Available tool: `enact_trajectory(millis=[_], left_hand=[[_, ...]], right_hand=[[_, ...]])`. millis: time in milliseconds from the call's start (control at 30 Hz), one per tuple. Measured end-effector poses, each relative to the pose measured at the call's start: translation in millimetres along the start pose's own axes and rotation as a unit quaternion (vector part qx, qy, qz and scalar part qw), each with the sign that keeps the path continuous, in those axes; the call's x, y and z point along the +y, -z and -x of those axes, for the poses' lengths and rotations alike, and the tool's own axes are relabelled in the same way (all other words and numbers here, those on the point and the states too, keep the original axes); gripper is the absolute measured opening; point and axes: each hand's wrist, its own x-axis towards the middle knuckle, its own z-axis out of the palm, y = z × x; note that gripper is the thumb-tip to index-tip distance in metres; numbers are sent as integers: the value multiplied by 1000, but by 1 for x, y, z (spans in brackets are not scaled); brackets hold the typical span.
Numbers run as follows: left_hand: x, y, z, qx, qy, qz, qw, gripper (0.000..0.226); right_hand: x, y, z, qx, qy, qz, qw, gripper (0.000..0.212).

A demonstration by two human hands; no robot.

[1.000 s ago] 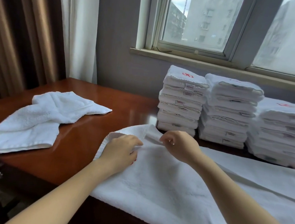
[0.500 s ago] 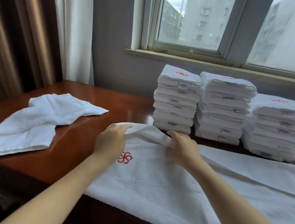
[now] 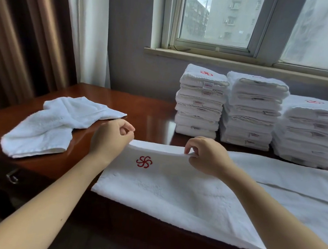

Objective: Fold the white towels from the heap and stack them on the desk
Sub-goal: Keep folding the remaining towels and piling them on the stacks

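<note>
The fold was just starting. The spread towel (image 3: 171, 189) lay flat along the near edge of the desk (image 3: 152, 110), thick and limp, with its red emblem (image 3: 144, 162) facing up. The right hand (image 3: 206, 156) pinched its raised far edge. The left hand (image 3: 111, 138), fingers curled, seemed to grip the corner, though that pinch was partly hidden. The next move probably called for carrying that edge over evenly. Three stacks of folded towels (image 3: 249, 110) stood behind.
</note>
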Motion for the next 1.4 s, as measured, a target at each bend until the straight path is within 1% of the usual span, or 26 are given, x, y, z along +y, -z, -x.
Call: enact_trajectory(millis=[100,200,233,300,333,367,400,433,500,567,600,667,767,933,1100,1167,1233,1333,1400], left_hand=[[1,4,12,-69,22,-84,994,10],[4,7,21,-159,45,-186,969,18],[7,7,24,-180,42,-229,956,22],[13,7,28,-190,16,-294,937,28],[15,6,30,-183,-8,-310,933,31],[19,3,33,-174,-38,-314,932,34],[23,-1,35,-170,-66,-304,935,35],[28,-6,38,-175,-86,-279,940,36],[36,-22,45,-221,-95,-207,948,40],[41,-41,52,-295,-84,-166,937,51],[41,-50,55,-322,-78,-171,928,56],[36,-63,55,-347,-75,-210,911,61],[27,-74,45,-338,-94,-235,907,62],[7,-80,21,-332,-111,-234,907,62],[-22,-76,-6,-327,-124,-239,906,61],[-36,-72,-16,-331,-124,-237,905,61],[-49,-68,-24,-328,-123,-236,907,61],[-55,-66,-31,-331,-115,-238,906,60],[-47,-68,-28,-321,-103,-207,919,58]], right_hand=[[-4,1,9,-70,20,8,997,29],[-6,-1,17,-141,26,19,990,27],[-5,-1,20,-167,23,9,986,22],[-5,1,24,-201,-1,-53,978,18],[-5,2,25,-194,-14,-85,977,20],[-4,3,25,-169,-25,-102,980,22],[-3,3,25,-134,-32,-95,986,23],[-1,2,25,-98,-35,-63,993,24],[4,-3,27,-54,-34,28,998,31],[12,-11,33,-74,-39,86,993,34],[15,-18,37,-97,-45,96,990,35],[20,-32,43,-132,-65,77,986,46],[24,-46,42,-119,-85,51,988,52],[21,-61,20,-102,-96,41,989,52],[2,-76,-5,-61,-94,34,993,49],[-10,-82,-15,-44,-98,32,994,46],[-20,-86,-23,-11,-82,25,996,39],[-26,-83,-26,17,-52,-39,998,32],[-22,-73,-21,18,-40,-130,991,35]])
